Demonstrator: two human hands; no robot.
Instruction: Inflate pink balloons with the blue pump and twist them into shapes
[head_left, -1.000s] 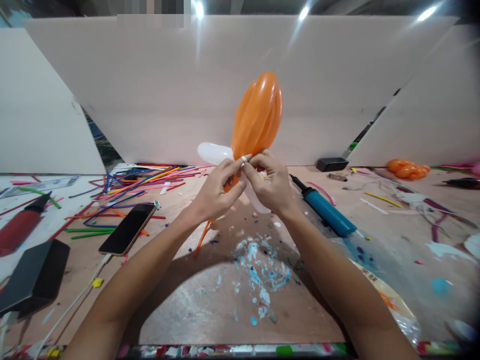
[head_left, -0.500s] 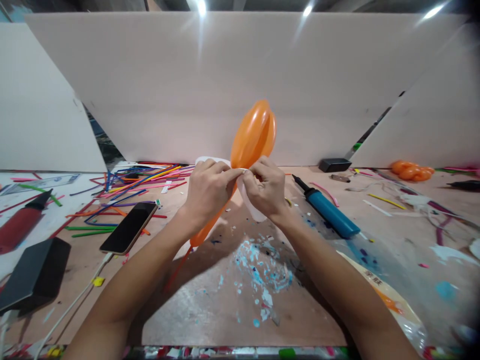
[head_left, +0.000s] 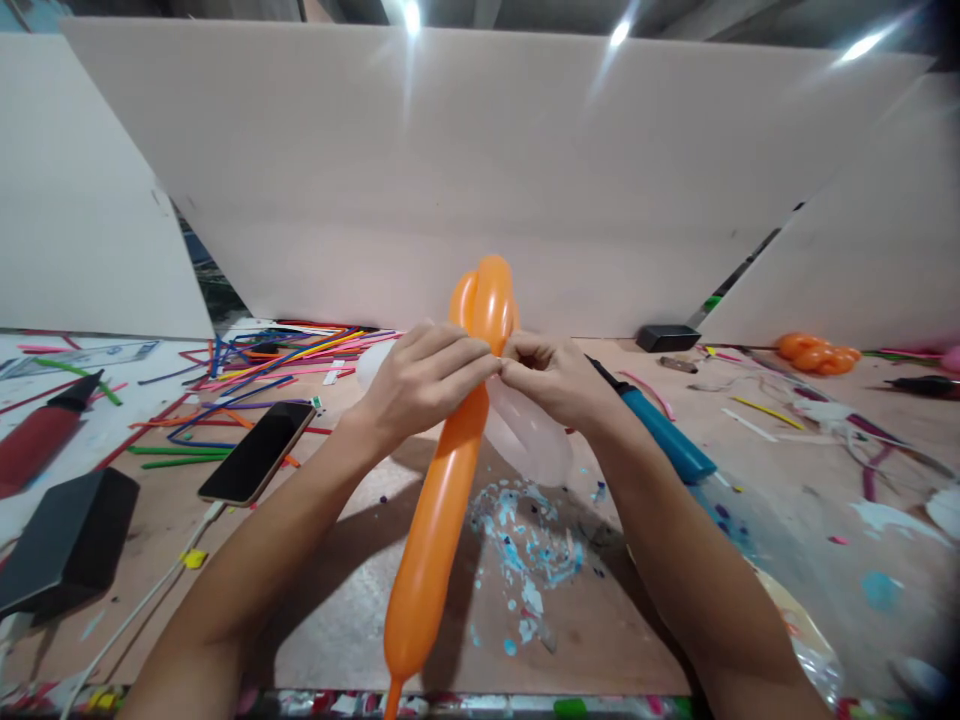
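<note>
A long orange modelling balloon (head_left: 439, 520) stands folded into loops at its far end, with its straight length running down toward me and ending in a thin uninflated tail. My left hand (head_left: 431, 375) is closed around the pinched middle of it, fingers pressed together. A white, see-through balloon (head_left: 529, 440) crosses behind at the same spot; one end shows left of my left hand, the other hangs under my right hand. My right hand (head_left: 551, 370) pinches a small bit of the white balloon against the orange joint. The exact grip between the fingertips is partly hidden.
A blue hand pump (head_left: 667, 435) lies right, and a phone (head_left: 259, 455) left beside a heap of uninflated balloons (head_left: 292, 350). A black box (head_left: 75, 540), a red pump (head_left: 37, 440) and a twisted orange balloon (head_left: 817, 355) lie further out. White panels (head_left: 480, 180) stand behind.
The orange balloon has turned: its loops have dropped lower and its straight length now swings down toward me. The white balloon shows more to the right. Both hands stay together at the joint.
</note>
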